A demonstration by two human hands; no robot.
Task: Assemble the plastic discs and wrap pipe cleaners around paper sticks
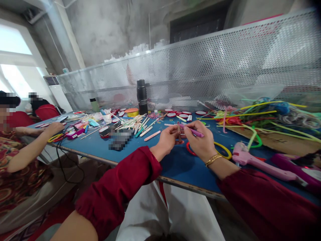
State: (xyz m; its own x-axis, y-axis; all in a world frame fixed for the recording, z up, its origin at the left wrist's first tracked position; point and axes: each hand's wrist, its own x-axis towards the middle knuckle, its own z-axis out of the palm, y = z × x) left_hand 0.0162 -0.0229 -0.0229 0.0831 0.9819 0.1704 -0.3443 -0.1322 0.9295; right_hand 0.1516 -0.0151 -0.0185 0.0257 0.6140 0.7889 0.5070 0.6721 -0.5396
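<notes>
My left hand is closed, its fingertips pinching a narrow brown strip held upright; its exact kind is not clear. Facing it, my right hand grips a purple marker pen, whose front end is close to the strip. Whether the two touch I cannot tell. Under and behind my right hand lie a red ring and a yellow ring, both partly hidden. A pink glue gun rests on the table to the right of my right wrist.
The blue table bears a black flask, several loose pens, a dark pixelated phone-like object and fuzzy craft stems on cardboard. A perforated metal screen runs behind. Another person's arm reaches in at the left.
</notes>
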